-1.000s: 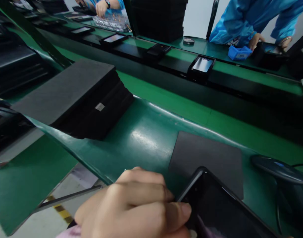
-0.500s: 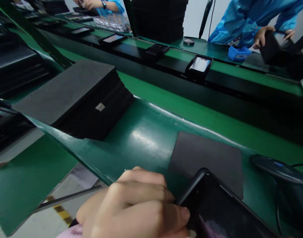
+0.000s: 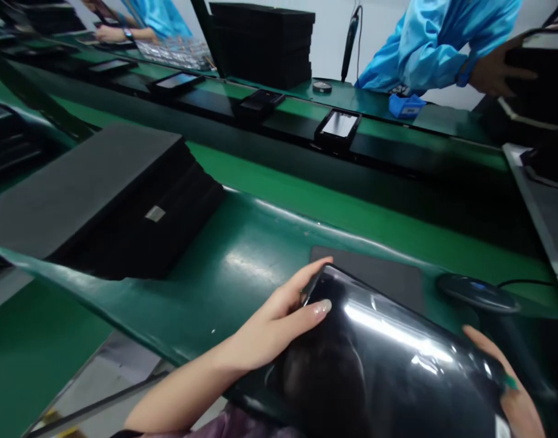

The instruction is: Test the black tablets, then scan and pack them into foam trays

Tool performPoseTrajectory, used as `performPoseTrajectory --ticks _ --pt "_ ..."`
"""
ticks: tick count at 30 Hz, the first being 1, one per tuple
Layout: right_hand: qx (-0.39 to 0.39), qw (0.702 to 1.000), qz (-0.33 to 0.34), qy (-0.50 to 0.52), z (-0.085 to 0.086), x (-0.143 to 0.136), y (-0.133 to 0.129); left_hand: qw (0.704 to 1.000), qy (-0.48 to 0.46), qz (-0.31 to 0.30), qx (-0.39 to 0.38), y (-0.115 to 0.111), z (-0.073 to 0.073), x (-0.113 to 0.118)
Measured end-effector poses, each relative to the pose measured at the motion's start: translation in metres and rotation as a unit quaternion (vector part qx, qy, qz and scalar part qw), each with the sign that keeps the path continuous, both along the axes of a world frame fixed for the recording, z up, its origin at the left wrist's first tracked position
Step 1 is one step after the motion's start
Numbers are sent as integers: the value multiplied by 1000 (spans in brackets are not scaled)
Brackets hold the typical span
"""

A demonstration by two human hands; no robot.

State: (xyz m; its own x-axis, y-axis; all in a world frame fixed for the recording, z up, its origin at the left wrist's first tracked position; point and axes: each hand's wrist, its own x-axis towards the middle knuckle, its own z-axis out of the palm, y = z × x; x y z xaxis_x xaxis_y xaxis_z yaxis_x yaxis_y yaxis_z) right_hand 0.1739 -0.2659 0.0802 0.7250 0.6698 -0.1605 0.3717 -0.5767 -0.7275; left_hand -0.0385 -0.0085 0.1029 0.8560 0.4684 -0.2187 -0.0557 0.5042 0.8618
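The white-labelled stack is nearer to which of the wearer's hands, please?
Left: the left hand is to the right of the stack; the right hand is farther right, across the black panel.

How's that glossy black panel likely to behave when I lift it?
The glossy black panel is probably stiff: it looks flat between the left hand and right hand. Its shiny, reflective face may be slippery, and would likely show smudges or scratches.

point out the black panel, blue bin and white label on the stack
Black panel (image 3: 397, 371), head view: middle of its glossy face
Blue bin (image 3: 405, 108), head view: its near wall
White label (image 3: 155, 213), head view: its middle
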Motion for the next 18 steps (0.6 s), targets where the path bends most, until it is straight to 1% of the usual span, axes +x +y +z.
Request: performPoseTrajectory --ticks 2,3,4,5,6,7,9,10,11,12,14,16,18 --pt "60 992 -79 76 6 -4 19 997 11 11 -80 -1 -11 15" --pt "90 985 -102 106 10 -3 27 994 14 21 -104 -1 -16 22" --pt "115 981 -111 114 14 0 33 992 19 33 -120 -1 -20 27" --pt "134 980 -116 94 18 5 36 990 27 47 -128 0 -24 32" --pt "140 981 -125 44 22 13 35 989 36 58 -131 1 -29 35" --pt "126 982 -137 -33 25 23 32 988 44 68 -130 3 -34 38" --pt "42 969 -150 -190 28 48 21 987 63 81 -121 6 -45 42" --pt "-15 962 -139 -234 29 61 15 987 75 84 -112 7 -51 44" --pt "-72 959 -119 -248 28 74 10 987 87 85 -101 8 -56 45" --pt "-119 959 -94 -239 26 87 7 987 100 85 -88 9 -62 46" --pt "-169 965 -52 -195 19 108 8 987 123 79 -63 10 -70 47" --pt "-177 972 -37 -150 11 122 16 987 140 66 -38 11 -75 47" --pt "-165 983 -14 -77 8 130 25 987 155 49 -16 12 -76 47"
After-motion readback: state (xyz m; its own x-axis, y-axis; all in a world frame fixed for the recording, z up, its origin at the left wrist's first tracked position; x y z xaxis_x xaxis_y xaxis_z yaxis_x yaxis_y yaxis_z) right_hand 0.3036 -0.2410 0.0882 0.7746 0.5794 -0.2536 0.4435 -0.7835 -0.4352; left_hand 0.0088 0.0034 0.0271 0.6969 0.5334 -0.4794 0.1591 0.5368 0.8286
